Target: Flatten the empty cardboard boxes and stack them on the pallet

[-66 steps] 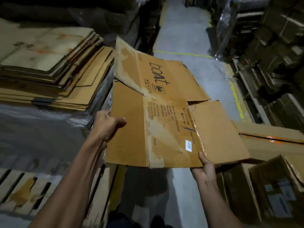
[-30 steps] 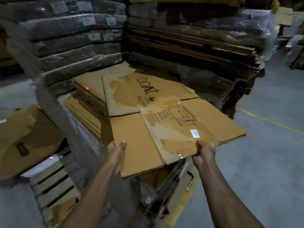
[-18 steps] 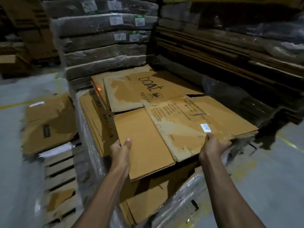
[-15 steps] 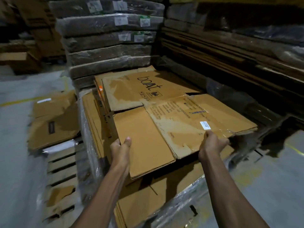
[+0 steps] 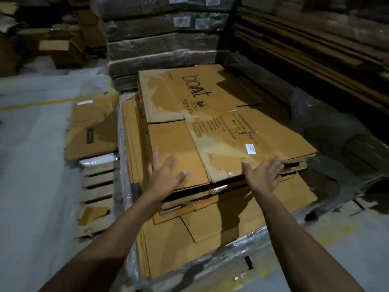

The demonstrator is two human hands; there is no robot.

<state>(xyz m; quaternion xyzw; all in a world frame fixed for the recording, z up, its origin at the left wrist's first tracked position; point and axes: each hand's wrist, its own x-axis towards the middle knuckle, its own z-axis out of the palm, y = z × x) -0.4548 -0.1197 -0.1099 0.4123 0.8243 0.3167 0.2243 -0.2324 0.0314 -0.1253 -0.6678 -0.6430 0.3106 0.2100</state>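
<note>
A flattened brown "boAt" cardboard box lies on top of a stack of flattened boxes on a plastic-wrapped pallet load. My left hand is at the box's near left edge, fingers spread and straight, touching or just above the cardboard. My right hand is at the near right edge, palm up and fingers loosely spread, holding nothing.
A wooden pallet with flattened cardboard lies to the left. Tall wrapped stacks of cardboard stand behind, with more stacked sheets at the right. Grey floor lies left and in the near right.
The box was carried over to the stack and set down on it. Both hands, which gripped its near edge, have let go and now have their fingers spread.
</note>
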